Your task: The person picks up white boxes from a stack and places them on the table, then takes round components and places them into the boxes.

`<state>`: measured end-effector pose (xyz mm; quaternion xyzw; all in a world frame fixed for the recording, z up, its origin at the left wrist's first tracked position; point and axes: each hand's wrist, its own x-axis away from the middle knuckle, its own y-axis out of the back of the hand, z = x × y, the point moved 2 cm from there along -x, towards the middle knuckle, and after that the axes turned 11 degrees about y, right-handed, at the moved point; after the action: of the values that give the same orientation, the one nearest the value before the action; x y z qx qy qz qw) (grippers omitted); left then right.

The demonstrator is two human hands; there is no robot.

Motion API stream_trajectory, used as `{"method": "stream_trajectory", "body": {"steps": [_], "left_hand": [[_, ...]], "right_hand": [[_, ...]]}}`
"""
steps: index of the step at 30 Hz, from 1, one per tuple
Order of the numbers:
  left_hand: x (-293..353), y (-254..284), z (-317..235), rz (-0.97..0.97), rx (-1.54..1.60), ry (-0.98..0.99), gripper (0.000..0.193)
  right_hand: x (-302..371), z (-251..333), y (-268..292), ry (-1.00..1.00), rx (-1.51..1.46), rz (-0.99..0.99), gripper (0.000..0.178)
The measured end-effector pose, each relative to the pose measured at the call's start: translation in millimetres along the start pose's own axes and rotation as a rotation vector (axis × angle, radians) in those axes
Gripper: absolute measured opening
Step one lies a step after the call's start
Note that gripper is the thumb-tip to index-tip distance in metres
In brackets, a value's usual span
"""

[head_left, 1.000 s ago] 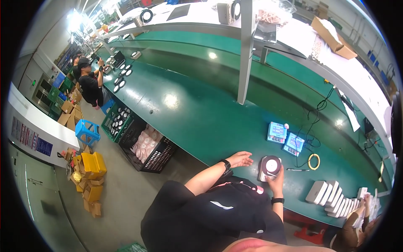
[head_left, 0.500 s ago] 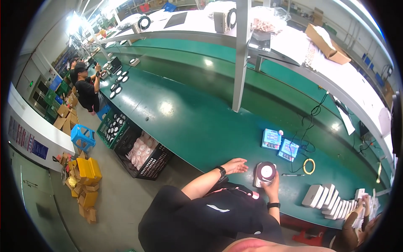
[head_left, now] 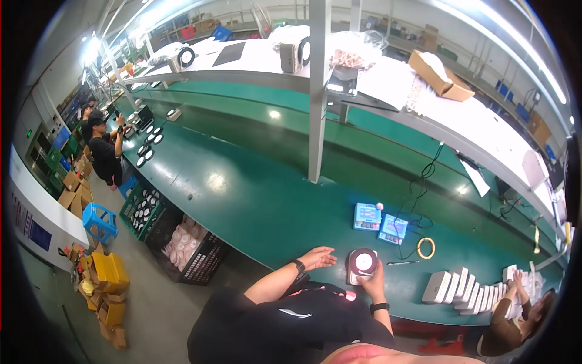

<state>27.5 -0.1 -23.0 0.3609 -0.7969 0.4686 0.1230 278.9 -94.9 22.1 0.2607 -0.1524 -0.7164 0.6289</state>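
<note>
Dark maroon, the disc (head_left: 353,262) with its white centre tops a white turntable-shaped unit (head_left: 364,267) at the near edge of the green workbench (head_left: 267,233). The right hand (head_left: 372,279) has hold of this unit: the fingers curl along its right side while the thumb lies across the near right corner. The left hand (head_left: 317,258) is open and holds nothing, its fingers extended toward the unit and only slightly spread, just short of contact. The left forearm slants up and rightward to a black wristwatch (head_left: 299,267); the right forearm rises steeply, with a black wristband (head_left: 379,307). Lettering on the two blue electronic units, left (head_left: 367,216) and right (head_left: 393,229), is too small to read, as is that on the dark-blue wall notice (head_left: 40,236).
</note>
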Motion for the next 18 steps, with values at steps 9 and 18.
{"method": "stream_trajectory", "body": {"steps": [9, 18], "left_hand": [[-2, 1, 0, -0.009, -0.009, 0.008, 0.032], [-5, 9, 6, 0.021, 0.063, -0.005, 0.031]], "right_hand": [[-1, -7, -2, 0.047, -0.022, -0.002, 0.1], [2, -10, -3, -0.027, -0.063, 0.023, 0.107]]}}
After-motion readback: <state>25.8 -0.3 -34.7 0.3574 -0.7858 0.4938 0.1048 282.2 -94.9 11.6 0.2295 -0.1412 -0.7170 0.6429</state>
